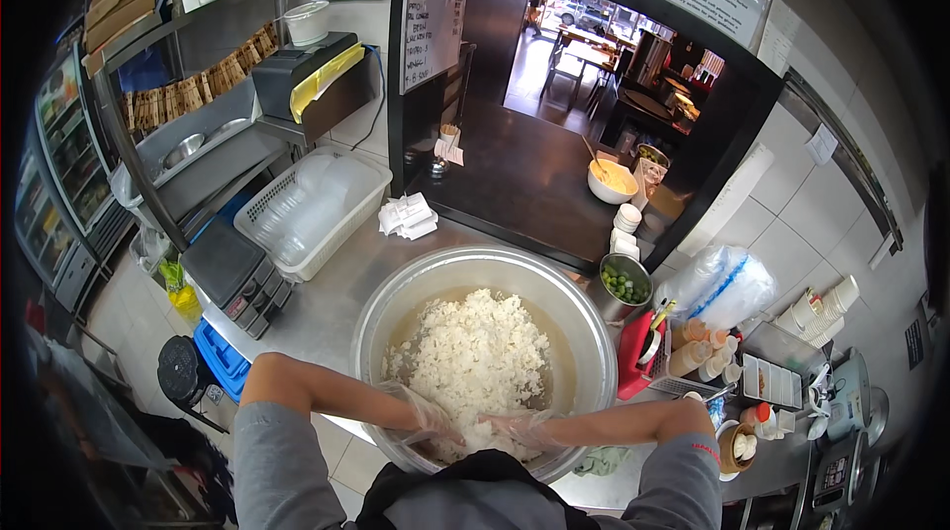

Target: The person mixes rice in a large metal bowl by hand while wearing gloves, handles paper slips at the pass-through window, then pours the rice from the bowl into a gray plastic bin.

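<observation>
A large round metal basin stands on a steel counter before me, with a mound of cooked white rice in it. Both of my hands wear clear plastic gloves and are inside the near part of the basin. My left hand is partly sunk in the rice at the near left. My right hand reaches in from the right, its fingers against the rice and partly covered by it. Whether either hand is closed around rice cannot be made out.
Left of the basin are a white plastic basket of clear containers, crumpled paper slips and a black drawer box. To the right stand a metal pot of green citrus fruits, a red holder and sauce bottles. A pass-through opening lies beyond.
</observation>
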### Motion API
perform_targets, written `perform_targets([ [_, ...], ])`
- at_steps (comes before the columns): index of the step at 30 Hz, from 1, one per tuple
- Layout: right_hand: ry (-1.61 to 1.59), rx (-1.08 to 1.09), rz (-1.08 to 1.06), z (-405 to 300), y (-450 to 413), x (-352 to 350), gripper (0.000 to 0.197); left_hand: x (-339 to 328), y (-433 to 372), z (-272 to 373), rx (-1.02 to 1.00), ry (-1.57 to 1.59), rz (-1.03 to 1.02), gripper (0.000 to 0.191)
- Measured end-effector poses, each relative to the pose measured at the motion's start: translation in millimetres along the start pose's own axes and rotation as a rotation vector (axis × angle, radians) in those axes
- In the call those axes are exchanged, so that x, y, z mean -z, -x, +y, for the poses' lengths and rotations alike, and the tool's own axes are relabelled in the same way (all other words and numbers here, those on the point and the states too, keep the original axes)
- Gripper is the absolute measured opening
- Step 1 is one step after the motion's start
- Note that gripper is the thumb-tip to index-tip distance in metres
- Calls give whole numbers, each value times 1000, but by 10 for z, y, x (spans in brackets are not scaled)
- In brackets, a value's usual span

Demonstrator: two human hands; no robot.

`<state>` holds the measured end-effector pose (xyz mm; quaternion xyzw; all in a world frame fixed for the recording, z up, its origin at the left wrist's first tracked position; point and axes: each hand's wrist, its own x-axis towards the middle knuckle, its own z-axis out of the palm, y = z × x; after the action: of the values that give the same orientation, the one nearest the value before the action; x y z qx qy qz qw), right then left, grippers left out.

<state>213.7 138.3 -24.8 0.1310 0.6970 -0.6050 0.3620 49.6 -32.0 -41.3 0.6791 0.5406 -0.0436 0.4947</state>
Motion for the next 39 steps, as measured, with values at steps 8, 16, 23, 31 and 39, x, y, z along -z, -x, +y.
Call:
perform_targets([
  [8, -47, 214, 96, -72, -97, -26, 60, -117, -61, -230, -170, 84, 181, 41],
  [16, -171, 149, 22, -446, 30, 58, 54, 84, -29, -183, -23, -290, 267, 37],
  [23, -655, -4, 344, -119, -304, 287, 22, 380, 94, 24, 123, 487, 742, 40],
  [31, -962, 302, 591, -589, -138, 390, 41, 353, -208, -200, 119, 1057, 811, 36],
  [39, -227, 289, 553, -1251, -76, 394, 109, 638, 121, 15, -126, 1448, 724, 43],
])
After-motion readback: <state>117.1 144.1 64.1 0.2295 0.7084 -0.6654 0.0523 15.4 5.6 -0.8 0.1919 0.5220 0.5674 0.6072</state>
